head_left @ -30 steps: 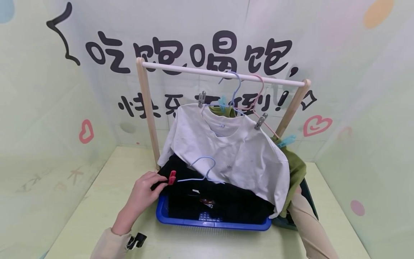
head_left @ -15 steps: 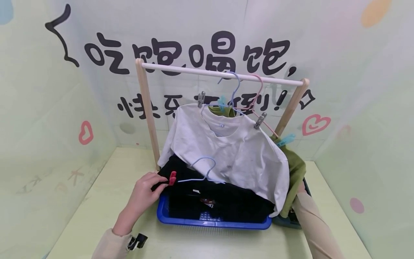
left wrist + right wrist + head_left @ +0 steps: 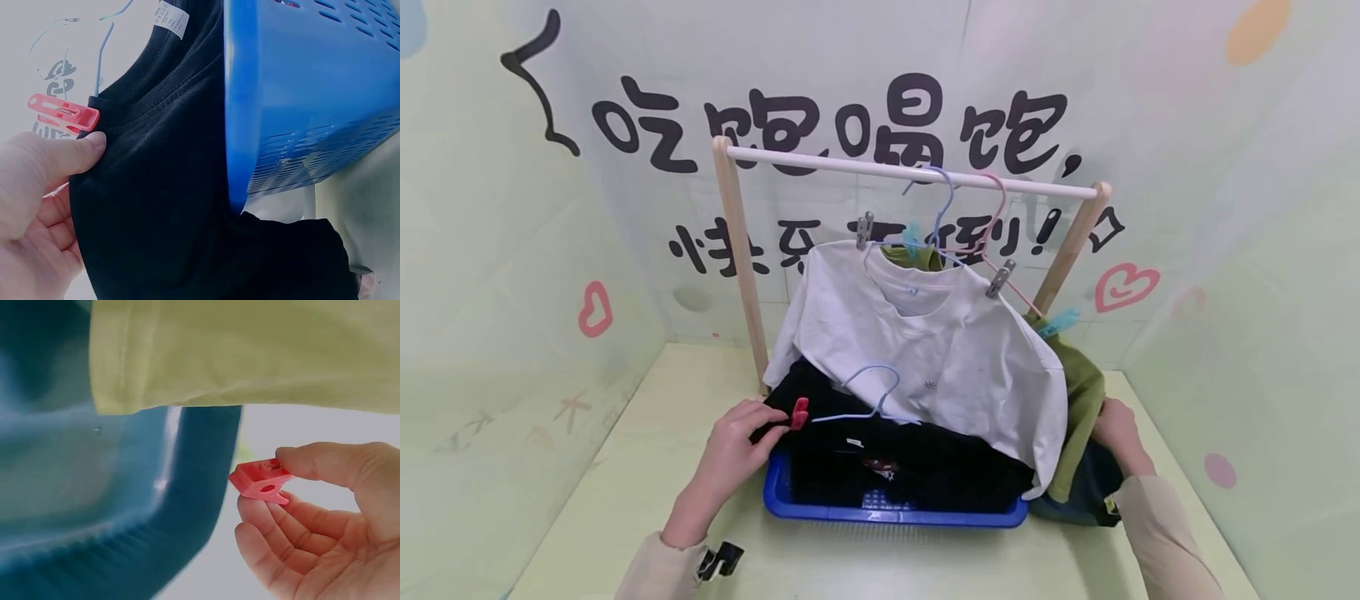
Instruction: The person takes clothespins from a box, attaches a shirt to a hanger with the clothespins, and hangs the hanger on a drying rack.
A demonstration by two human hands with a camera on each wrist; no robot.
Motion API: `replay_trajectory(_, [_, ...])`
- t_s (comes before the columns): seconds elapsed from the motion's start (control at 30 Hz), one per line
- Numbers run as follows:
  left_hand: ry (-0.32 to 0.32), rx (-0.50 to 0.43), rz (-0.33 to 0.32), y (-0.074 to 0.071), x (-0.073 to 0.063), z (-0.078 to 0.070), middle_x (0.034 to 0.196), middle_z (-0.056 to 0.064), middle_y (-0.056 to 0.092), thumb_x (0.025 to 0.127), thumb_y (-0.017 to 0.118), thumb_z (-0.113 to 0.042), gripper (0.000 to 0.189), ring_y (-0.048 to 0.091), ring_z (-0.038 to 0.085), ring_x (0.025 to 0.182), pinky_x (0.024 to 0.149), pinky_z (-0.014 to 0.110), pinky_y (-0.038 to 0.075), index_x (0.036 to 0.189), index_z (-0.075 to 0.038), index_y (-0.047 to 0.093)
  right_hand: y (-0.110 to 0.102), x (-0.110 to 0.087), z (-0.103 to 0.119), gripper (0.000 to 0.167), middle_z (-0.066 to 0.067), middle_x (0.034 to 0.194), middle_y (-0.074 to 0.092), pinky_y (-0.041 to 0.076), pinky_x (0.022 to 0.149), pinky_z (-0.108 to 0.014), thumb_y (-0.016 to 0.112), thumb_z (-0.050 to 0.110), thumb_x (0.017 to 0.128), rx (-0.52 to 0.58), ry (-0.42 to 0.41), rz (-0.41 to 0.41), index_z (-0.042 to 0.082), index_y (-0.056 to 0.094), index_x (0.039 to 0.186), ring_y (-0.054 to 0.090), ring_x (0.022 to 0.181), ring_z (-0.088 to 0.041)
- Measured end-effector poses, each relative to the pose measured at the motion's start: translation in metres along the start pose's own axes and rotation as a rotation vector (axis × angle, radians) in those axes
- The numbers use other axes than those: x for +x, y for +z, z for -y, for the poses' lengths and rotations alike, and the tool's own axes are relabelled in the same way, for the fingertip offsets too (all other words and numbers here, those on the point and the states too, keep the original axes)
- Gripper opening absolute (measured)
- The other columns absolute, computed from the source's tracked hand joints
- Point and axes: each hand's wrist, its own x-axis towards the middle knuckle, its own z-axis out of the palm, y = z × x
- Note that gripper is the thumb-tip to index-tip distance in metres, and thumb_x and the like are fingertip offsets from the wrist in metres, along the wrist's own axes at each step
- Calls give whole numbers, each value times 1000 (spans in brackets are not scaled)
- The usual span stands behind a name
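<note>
My left hand pinches the shoulder of a black T-shirt. Just above the thumb, a red clothespin clips that shoulder by a light-blue hanger. The shirt's body lies over a blue basket. At the right, my right hand is beside a hanging green garment. In the right wrist view, its thumb and fingers pinch another red clothespin, close to the rim of a dark blue-green basket. The green garment hangs partly over that basket.
A wooden rack with a white rod stands behind. From it hang a white shirt, held by grey clips on a blue hanger, and the green garment on a pink hanger with light-blue clothespins.
My right hand has come up out of the dark basket behind the green garment and moved right, now with a red clothespin. The left hand stays at the black T-shirt's shoulder.
</note>
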Motion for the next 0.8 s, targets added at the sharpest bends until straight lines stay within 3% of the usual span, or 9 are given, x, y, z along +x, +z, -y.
replay_trajectory(0.07, [2, -1, -3, 0, 0, 0, 75, 4, 66, 56, 82, 13, 28, 60, 17, 72, 64, 27, 49, 77, -1, 70, -34, -28, 54, 22, -15, 64, 56, 43, 55, -39, 57, 13, 82, 49, 23, 29, -4, 54, 69, 53, 60, -30])
replay_trajectory(0.13, [4, -4, -6, 1, 0, 1, 75, 4, 66, 56, 82, 13, 27, 60, 17, 72, 64, 26, 49, 77, -1, 70, -49, -46, 80, 17, -13, 66, 60, 42, 57, -33, 58, 9, 81, 61, 66, 21, -8, 59, 80, 53, 61, -23])
replay_trajectory(0.23, [9, -9, -9, 3, 2, 1, 75, 5, 66, 57, 82, 12, 27, 60, 17, 72, 64, 26, 49, 77, -1, 69, -57, -62, 93, 25, -15, 74, 64, 43, 59, -28, 61, 8, 83, 82, 116, -2, -12, 61, 97, 57, 66, -23])
replay_trajectory(0.33, [9, -11, -11, 4, 2, 2, 75, 5, 66, 58, 82, 12, 26, 60, 18, 72, 64, 27, 49, 77, -1, 69, -63, -77, 100, 31, -20, 80, 66, 44, 58, -24, 64, 12, 84, 131, 142, -50, -11, 61, 105, 61, 70, -26])
replay_trajectory(0.5, [7, -11, -9, 3, 1, 2, 75, 5, 65, 57, 82, 12, 26, 60, 18, 71, 63, 27, 49, 76, -1, 69, -72, -103, 119, 37, -22, 87, 67, 44, 55, -15, 70, 17, 84, 224, 169, -119, -8, 61, 110, 58, 65, -1])
replay_trajectory(0.6, [2, -9, -4, 1, 0, 1, 75, 5, 65, 57, 82, 12, 26, 60, 17, 71, 63, 27, 49, 76, -1, 69, -73, -117, 135, 36, -11, 82, 68, 44, 55, -12, 72, 15, 83, 311, 181, -159, -6, 62, 111, 52, 63, 9])
replay_trajectory(0.7, [-10, -3, 1, -1, 0, 0, 75, 4, 66, 58, 81, 12, 26, 60, 17, 72, 64, 26, 49, 77, -1, 69, -70, -127, 153, 33, 7, 76, 65, 45, 58, -10, 73, 10, 81, 421, 158, -195, -5, 63, 109, 55, 63, 8])
replay_trajectory(0.8, [-18, -3, 5, 0, 0, 0, 76, 4, 66, 58, 81, 13, 26, 60, 17, 72, 64, 25, 49, 77, -1, 70, -64, -132, 167, 30, 17, 75, 62, 47, 61, -10, 73, 0, 79, 534, 86, -214, -7, 63, 107, 59, 66, 5])
